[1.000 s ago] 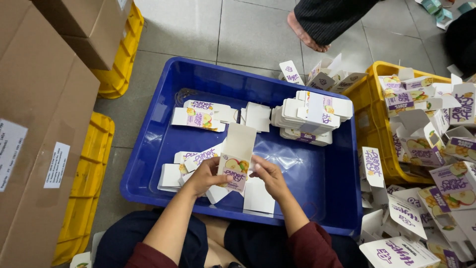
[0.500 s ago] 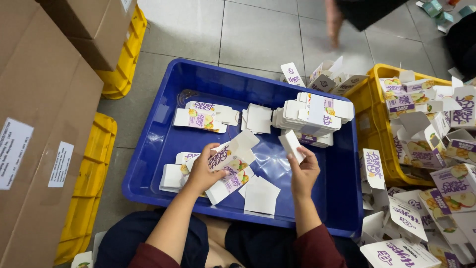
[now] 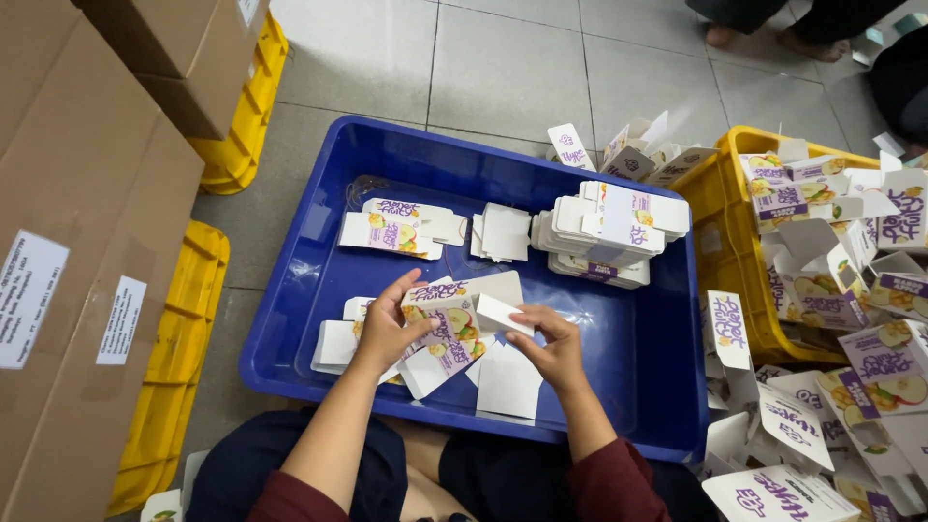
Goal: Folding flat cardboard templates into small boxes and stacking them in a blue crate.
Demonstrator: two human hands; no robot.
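The right hand [image 3: 553, 350] is now back in beside the left — half a second ago it was hovering out to the right with the small white block [image 3: 503, 314], which it is now pinching by thumb and fingertips and pressing against the open end of the carton [image 3: 448, 324]. The left hand [image 3: 385, 331] is gripping that carton from its left side, fingers curled over the top edge.

How far the block is sitting inside the carton is hard to make out. More flat cartons [image 3: 333, 340] are lying partly hidden under the left hand and wrist.

The work is happening low over the near-left part of the blue tub [image 3: 638, 358]; bare blue floor is lying open to the right, with the near rim just beside the person's knees. A banded stack of flat cartons [image 3: 607, 230] is sitting at the far right, well apart.

The carton is white with purple lettering and fruit pictures, tilting, its plain white flap folding outward.
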